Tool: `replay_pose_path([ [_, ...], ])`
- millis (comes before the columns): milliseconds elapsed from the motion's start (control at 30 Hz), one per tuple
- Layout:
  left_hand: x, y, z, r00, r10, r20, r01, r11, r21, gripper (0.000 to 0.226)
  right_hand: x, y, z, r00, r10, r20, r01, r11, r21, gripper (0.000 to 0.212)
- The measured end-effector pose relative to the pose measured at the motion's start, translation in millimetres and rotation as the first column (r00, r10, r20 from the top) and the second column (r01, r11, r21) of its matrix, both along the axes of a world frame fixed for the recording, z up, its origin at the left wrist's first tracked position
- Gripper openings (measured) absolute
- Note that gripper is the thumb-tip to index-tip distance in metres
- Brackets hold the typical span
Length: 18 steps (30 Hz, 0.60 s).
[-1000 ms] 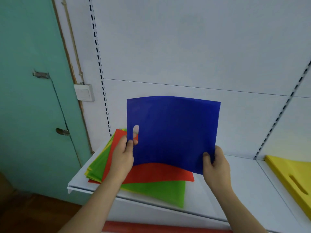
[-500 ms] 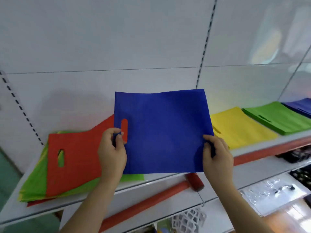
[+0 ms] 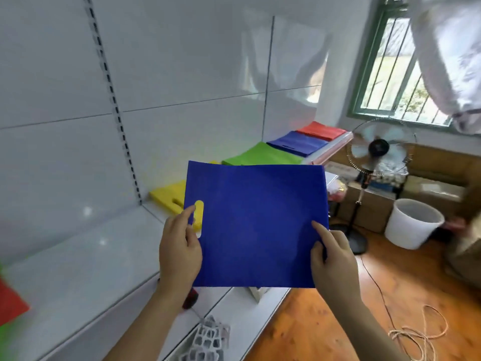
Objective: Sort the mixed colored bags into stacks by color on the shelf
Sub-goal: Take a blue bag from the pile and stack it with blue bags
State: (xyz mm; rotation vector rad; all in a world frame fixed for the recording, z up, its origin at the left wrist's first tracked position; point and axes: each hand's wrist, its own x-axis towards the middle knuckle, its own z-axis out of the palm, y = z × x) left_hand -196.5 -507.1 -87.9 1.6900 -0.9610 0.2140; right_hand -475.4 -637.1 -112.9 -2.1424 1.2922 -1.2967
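Note:
I hold a flat blue bag [image 3: 256,225] in the air over the front edge of the white shelf [image 3: 86,259]. My left hand [image 3: 179,250] pinches its left edge beside the handle slot. My right hand [image 3: 331,256] pinches its lower right edge. Along the shelf to the right lie sorted stacks: yellow [image 3: 169,195], partly hidden by the held bag, then green [image 3: 263,156], blue [image 3: 298,143] and red [image 3: 321,130]. A corner of the mixed red and green pile [image 3: 9,306] shows at the far left.
A standing fan [image 3: 378,151] and a white bucket [image 3: 413,224] stand on the wooden floor at right, with cardboard boxes behind. A coiled rope [image 3: 419,332] lies on the floor. White mesh [image 3: 208,340] and a red item sit on the lower shelf.
The view has swung right along the shelf. Both hands carried the blue bag away from the mixed pile, past the yellow stack, toward the sorted stacks; the grips are unchanged.

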Motion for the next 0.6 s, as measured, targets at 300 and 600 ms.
replay_pose_path([
  [300,-104,-180,-5,0.982,-0.181,0.050,0.178,0.982,0.059,0.047,-122,-138,-2,0.986,-0.148,-0.082,0.148,0.989,0.000,0.047],
  [600,-130,-337,-19,0.962,-0.266,0.054,0.260,0.960,0.106,0.045,-151,-277,-23,0.960,-0.251,-0.123,0.254,0.967,0.015,0.044],
])
